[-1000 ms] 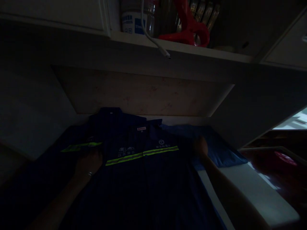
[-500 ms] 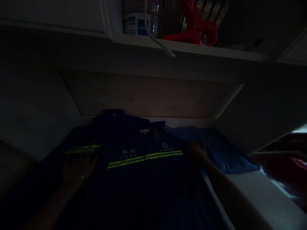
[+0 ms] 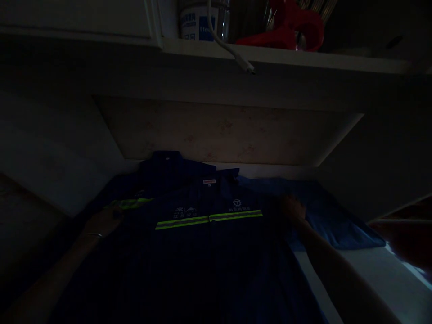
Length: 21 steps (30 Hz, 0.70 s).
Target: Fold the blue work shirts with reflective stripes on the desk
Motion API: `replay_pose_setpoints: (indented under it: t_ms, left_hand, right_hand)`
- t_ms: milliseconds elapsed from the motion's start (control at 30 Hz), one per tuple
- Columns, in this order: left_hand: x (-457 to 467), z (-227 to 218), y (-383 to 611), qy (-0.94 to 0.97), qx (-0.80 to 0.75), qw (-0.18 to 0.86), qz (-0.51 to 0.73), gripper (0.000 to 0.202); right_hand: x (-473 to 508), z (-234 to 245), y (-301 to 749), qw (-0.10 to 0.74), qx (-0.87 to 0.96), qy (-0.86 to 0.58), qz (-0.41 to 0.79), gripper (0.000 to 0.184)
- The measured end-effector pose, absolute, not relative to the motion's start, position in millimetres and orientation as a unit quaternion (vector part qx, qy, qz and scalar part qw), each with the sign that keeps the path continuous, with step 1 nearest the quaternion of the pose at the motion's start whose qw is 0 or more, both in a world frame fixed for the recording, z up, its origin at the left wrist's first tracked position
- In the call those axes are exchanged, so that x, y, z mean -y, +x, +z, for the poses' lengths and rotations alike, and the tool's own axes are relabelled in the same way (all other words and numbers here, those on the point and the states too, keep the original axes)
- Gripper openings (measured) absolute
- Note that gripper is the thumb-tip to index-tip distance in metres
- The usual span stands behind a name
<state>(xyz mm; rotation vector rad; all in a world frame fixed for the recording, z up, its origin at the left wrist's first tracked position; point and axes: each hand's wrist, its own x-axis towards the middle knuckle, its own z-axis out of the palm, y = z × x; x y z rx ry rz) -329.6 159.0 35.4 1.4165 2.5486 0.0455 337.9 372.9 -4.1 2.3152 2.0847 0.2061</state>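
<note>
A dark navy work shirt [image 3: 209, 261] lies spread front-up on a white surface, collar away from me. A yellow-green reflective stripe [image 3: 209, 219] crosses its chest, and a second stripe marks the left sleeve. My left hand [image 3: 101, 221], a bangle at the wrist, lies flat on the shirt beside that sleeve stripe, fingers stretched out. My right hand [image 3: 293, 208] rests at the shirt's right shoulder edge, next to a lighter blue cloth [image 3: 337, 220]. The scene is very dark and the right hand's fingers cannot be made out.
A white shelf [image 3: 303, 58] overhangs the back wall. It carries a labelled container [image 3: 194, 20] and a red object [image 3: 303, 31], and a white cable [image 3: 232, 49] dangles over its edge. Bare white surface [image 3: 371, 279] shows to the right of the shirt.
My left hand has slid outward to the left, toward the sleeve. My right hand has moved a little to the right along the shoulder. The view has shifted slightly.
</note>
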Motion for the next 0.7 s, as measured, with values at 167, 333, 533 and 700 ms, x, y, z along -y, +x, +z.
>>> replay_pose_setpoints:
  t_ms: [167,333,533,700]
  left_hand:
    - [-154,52,-257,0.537,-0.841,-0.066,-0.009,0.056]
    - [-162,29,-189,0.645,-0.754,-0.121,0.037,0.058]
    - [-159,-18,-205,0.632,-0.774,-0.004,-0.022,0.057]
    - [-146,-12,-231,0.571,-0.815,0.051,-0.086,0.056]
  right_hand:
    - [-368,-4,303,-0.067,-0.677,0.725,0.108,0.040]
    - [-355,-20,255,-0.085,-0.778,0.622,-0.007,0.050]
    - [-347,-43,248,0.012,-0.805,0.592,-0.031,0.053]
    - [-351,-38,255,0.014,-0.790,0.611,-0.047,0.051]
